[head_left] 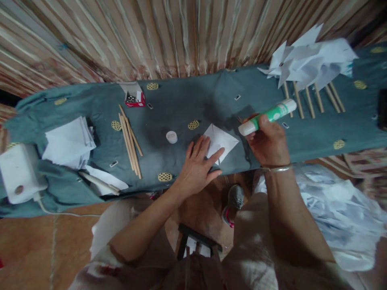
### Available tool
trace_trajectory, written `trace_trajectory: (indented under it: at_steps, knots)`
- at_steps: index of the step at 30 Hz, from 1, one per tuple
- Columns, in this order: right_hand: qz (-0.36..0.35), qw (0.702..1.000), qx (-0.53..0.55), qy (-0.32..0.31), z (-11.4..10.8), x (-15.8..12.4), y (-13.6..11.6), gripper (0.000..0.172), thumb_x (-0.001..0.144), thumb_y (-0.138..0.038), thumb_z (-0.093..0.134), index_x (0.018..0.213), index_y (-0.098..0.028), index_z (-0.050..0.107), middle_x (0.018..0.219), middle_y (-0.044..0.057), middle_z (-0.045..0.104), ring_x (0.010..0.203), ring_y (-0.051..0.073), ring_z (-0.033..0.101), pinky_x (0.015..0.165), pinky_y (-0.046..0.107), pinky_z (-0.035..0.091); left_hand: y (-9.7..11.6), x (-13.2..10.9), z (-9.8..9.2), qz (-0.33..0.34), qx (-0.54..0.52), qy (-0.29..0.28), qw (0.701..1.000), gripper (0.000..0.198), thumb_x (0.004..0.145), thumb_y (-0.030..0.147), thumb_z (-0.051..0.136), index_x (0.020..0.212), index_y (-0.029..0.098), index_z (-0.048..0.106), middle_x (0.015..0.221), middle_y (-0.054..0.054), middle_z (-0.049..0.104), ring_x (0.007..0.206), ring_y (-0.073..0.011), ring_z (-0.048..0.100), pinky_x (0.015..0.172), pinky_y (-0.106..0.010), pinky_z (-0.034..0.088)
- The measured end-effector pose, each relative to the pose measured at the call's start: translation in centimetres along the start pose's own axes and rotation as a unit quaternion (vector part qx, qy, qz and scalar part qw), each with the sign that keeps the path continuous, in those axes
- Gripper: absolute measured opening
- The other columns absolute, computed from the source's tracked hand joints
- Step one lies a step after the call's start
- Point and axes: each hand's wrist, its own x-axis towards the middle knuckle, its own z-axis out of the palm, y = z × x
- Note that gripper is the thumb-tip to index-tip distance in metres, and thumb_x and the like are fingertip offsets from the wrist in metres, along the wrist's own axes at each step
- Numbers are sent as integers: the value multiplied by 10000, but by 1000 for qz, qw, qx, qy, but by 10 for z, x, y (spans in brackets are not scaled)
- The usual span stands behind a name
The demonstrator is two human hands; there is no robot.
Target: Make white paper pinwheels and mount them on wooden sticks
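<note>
My left hand lies with spread fingers on a small white paper square with crease lines, near the front edge of the table. In my right hand is a green and white glue stick, tilted, its white end to the left just above the paper's right corner. A round white cap rests on the cloth left of the paper. Several thin wooden sticks lie farther left.
Paper pinwheels on wooden sticks are heaped at the right back. A red box of small metal pieces, stacked paper and a white device with a cord sit leftward. A plastic bag is below right.
</note>
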Motion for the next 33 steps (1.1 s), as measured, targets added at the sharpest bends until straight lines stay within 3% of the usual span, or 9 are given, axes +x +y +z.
trace_trajectory:
  at_steps: [3, 7, 13, 16, 18, 21, 24, 26, 33]
  knots:
    - [33, 999, 32, 13, -10, 1, -2, 306, 806, -552, 561, 826, -254, 629, 880, 44, 693, 795, 202, 639, 552, 313, 482, -14, -1, -17, 8, 19, 52, 998, 536, 899, 436, 497, 1377, 203, 428, 1487, -177, 363, 1414, -308, 260, 1119, -548, 219]
    - [50, 997, 58, 8, -11, -6, -2, 319, 814, -544, 533, 835, -246, 644, 879, 38, 708, 780, 188, 649, 624, 331, 527, -47, -5, -42, -98, 76, 125, 984, 454, 897, 328, 512, 1330, 194, 490, 1442, -152, 433, 1367, -310, 329, 1103, -538, 253]
    - [52, 995, 80, 17, -4, -23, -5, 342, 738, -553, 660, 853, -232, 687, 888, 32, 717, 682, 151, 639, 558, 284, 529, -73, -15, -53, -151, 38, 65, 986, 377, 883, 181, 443, 1226, 165, 598, 1203, -123, 627, 1123, -263, 548, 986, -451, 420]
    - [49, 993, 108, 9, 1, -33, -6, 321, 679, -517, 744, 819, -232, 703, 844, 9, 710, 665, 127, 625, 529, 237, 514, -69, -17, -52, -190, -46, 87, 977, 331, 830, 224, 551, 1144, 175, 645, 1090, -99, 677, 1013, -248, 601, 949, -425, 446]
    - [59, 989, 137, 6, 7, -41, -6, 305, 655, -488, 777, 804, -230, 712, 801, -7, 702, 629, 106, 606, 517, 211, 509, -61, -17, -49, -233, -172, 124, 949, 312, 765, 274, 647, 1061, 178, 671, 1002, -74, 701, 889, -215, 637, 877, -378, 486]
    - [91, 980, 178, -9, 17, -50, -3, 297, 640, -447, 801, 811, -219, 716, 722, -24, 682, 559, 82, 579, 516, 195, 519, -44, -16, -44, -280, -424, 168, 845, 348, 655, 319, 759, 957, 164, 682, 856, -39, 716, 762, -170, 656, 765, -306, 520]
    - [96, 975, 200, -28, 27, -54, 1, 268, 666, -419, 787, 794, -205, 689, 678, -28, 669, 546, 85, 594, 539, 200, 537, -27, -13, -41, -296, -569, 155, 752, 397, 574, 324, 821, 905, 160, 676, 781, -23, 719, 715, -162, 670, 719, -300, 538]
    - [96, 973, 206, -32, 32, -54, 2, 248, 685, -400, 775, 780, -197, 668, 672, -23, 669, 553, 95, 618, 550, 208, 546, -20, -11, -40, -300, -620, 142, 711, 418, 550, 314, 842, 898, 159, 671, 784, -24, 723, 722, -167, 683, 731, -314, 551]
    - [127, 964, 231, -39, 38, -54, -2, 268, 632, -356, 815, 775, -169, 686, 682, 2, 698, 584, 115, 663, 567, 208, 565, -12, -3, -39, -298, -653, 125, 685, 430, 514, 286, 865, 874, 151, 672, 768, -13, 721, 712, -148, 681, 758, -302, 560]
